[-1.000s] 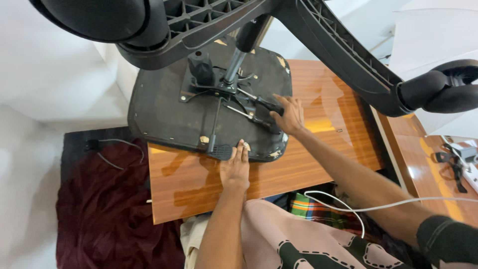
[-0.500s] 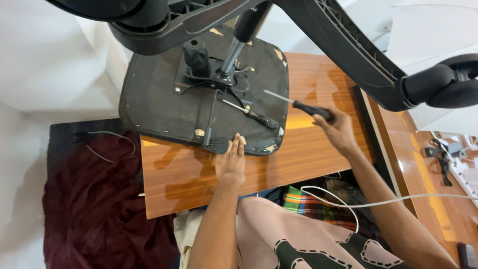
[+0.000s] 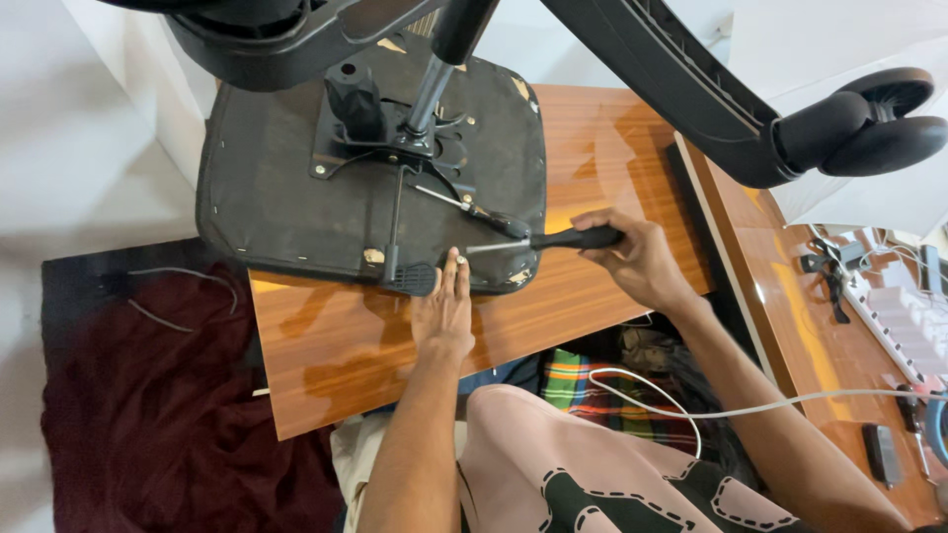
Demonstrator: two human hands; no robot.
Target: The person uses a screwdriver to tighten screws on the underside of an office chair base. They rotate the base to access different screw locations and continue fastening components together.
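Your right hand (image 3: pixel 642 259) is clenched around the black handle of a screwdriver (image 3: pixel 553 240), whose metal shaft points left toward the near edge of the upturned chair seat (image 3: pixel 286 197). The tip sits just beside the fingertips of your left hand (image 3: pixel 444 311), which lies flat and released, palm down, fingers touching the seat's near rim and gripping nothing. The seat rests underside up on the far left part of a wooden board (image 3: pixel 395 345), with its black metal plate and post (image 3: pixel 430 94) rising toward you. A second screwdriver (image 3: pixel 474 210) lies on the seat just beyond the one you hold. The chair's wheeled base (image 3: pixel 859 123) reaches across the far right. A dark red cloth (image 3: pixel 128 395) lies to the left, and a white cable (image 3: pixel 691 405) crosses near your right forearm
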